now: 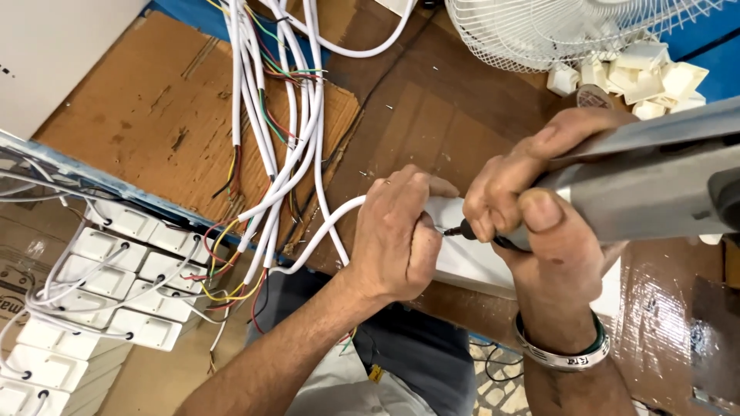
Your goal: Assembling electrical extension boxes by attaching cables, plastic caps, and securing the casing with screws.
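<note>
Head view, centre frame: the left hand (397,235) clamps a white casing (470,250) on the brown worktop (432,115) while the right hand (532,212), closed around a grey power screwdriver (655,181), aims its bit leftward along the casing's length.

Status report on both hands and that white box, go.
Left hand clamped on white box at bench edge. Right hand grips grey power screwdriver, bit tip at the box. White cable runs under left hand; loose wires alongside.
</note>
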